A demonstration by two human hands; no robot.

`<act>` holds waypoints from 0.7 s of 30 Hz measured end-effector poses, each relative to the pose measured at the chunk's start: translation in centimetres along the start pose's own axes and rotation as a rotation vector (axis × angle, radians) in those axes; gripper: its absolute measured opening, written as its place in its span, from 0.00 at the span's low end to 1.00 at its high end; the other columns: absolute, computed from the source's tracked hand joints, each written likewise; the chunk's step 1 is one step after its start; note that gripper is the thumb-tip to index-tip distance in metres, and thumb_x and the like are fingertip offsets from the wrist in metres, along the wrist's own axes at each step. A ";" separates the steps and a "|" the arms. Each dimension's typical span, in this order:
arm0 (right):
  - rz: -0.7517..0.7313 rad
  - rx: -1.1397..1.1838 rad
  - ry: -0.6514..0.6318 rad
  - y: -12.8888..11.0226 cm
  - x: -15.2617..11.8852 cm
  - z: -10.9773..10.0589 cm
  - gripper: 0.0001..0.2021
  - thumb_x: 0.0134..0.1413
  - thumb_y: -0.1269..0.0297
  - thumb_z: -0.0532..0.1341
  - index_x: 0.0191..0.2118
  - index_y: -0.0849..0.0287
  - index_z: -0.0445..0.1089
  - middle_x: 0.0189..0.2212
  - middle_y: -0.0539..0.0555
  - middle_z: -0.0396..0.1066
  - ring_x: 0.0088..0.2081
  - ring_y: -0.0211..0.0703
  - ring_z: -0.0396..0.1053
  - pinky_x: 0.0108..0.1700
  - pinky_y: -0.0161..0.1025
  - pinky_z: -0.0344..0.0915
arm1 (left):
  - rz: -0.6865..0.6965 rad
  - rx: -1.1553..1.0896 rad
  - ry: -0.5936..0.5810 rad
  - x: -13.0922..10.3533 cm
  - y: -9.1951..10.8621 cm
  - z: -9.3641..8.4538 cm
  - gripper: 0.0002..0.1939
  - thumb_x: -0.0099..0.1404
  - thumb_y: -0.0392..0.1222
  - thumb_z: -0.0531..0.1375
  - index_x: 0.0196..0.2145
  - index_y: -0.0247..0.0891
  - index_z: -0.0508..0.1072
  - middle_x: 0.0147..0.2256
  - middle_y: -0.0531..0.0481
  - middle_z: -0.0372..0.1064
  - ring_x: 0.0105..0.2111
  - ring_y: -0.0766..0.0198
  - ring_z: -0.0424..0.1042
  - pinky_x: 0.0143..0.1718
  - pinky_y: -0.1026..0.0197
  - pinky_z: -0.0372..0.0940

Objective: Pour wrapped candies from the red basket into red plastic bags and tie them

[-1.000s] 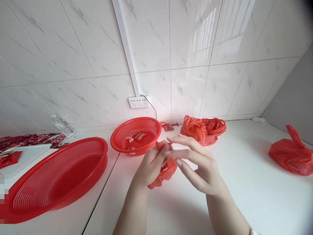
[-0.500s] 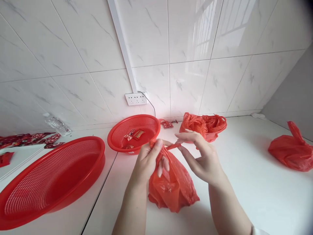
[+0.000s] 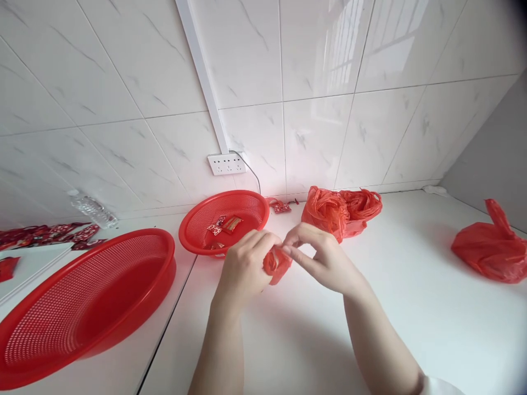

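Fingers of the left hand (image 3: 247, 269) clamp a crumpled, thin red plastic bag (image 3: 277, 264), right of the round red mesh basket (image 3: 223, 223); the right hand's (image 3: 323, 258) fingertips pinch together at its top.

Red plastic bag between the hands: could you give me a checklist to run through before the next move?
1. Left hand grips the bunched red plastic bag: ok.
2. Right hand has its fingertips at the bag's top: ok.
3. Right fingertips pinch the plastic firmly: cannot tell, too small to see.
4. Bag's contents identified: cannot tell, the hand and folds hide them.
5. Either hand away from the bag: not ok, both are at it.
6. Small wrapped packets lie inside the round red perforated basket: ok.
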State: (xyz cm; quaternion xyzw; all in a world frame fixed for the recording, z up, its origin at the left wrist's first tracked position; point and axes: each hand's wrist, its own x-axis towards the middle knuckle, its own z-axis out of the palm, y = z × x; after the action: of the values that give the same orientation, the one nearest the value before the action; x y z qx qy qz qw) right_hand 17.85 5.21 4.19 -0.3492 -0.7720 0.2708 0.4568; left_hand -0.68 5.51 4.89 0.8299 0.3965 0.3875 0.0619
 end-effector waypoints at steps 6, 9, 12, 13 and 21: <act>0.125 0.097 0.073 1.4 0.9 1.3 0.12 0.63 0.59 0.55 0.51 0.51 0.65 0.49 0.53 0.69 0.44 0.41 0.69 0.44 0.41 0.69 | 0.226 0.109 0.249 0.2 -1.8 0.0 0.13 0.57 0.20 0.54 0.27 0.39 0.64 0.39 0.50 0.69 0.39 0.67 0.70 0.36 0.65 0.65; 0.134 0.260 0.091 1.9 1.2 1.7 0.19 0.62 0.58 0.58 0.57 0.49 0.60 0.52 0.54 0.66 0.45 0.41 0.69 0.46 0.42 0.69 | 0.241 0.056 0.286 0.4 -1.8 -0.2 0.11 0.58 0.23 0.59 0.31 0.39 0.67 0.36 0.51 0.69 0.37 0.66 0.71 0.39 0.63 0.67; 0.141 0.453 0.221 2.5 1.5 1.8 0.16 0.58 0.57 0.61 0.51 0.53 0.65 0.39 0.52 0.69 0.38 0.39 0.69 0.41 0.40 0.70 | 0.259 0.041 0.271 0.4 -1.7 -0.2 0.11 0.58 0.26 0.62 0.34 0.40 0.68 0.33 0.53 0.69 0.35 0.67 0.71 0.38 0.63 0.68; 0.152 0.502 0.254 2.6 1.6 1.7 0.15 0.57 0.56 0.62 0.48 0.54 0.66 0.34 0.51 0.68 0.35 0.38 0.68 0.38 0.39 0.69 | 0.261 0.046 0.270 0.4 -1.7 -0.2 0.10 0.58 0.27 0.62 0.34 0.40 0.68 0.31 0.53 0.69 0.33 0.67 0.70 0.36 0.64 0.68; 0.242 0.612 0.121 2.3 1.5 0.2 0.19 0.54 0.58 0.66 0.49 0.56 0.65 0.33 0.50 0.70 0.38 0.40 0.70 0.46 0.44 0.68 | 0.225 0.121 0.325 0.1 -2.5 -0.1 0.07 0.59 0.32 0.64 0.32 0.40 0.69 0.28 0.53 0.71 0.30 0.67 0.71 0.34 0.63 0.68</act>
State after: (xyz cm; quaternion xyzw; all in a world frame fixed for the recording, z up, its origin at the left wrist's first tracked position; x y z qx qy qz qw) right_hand 17.89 7.77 3.14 -0.3004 -0.5792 0.5212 0.5501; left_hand -2.24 7.23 3.97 0.7979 0.3286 0.4960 -0.0967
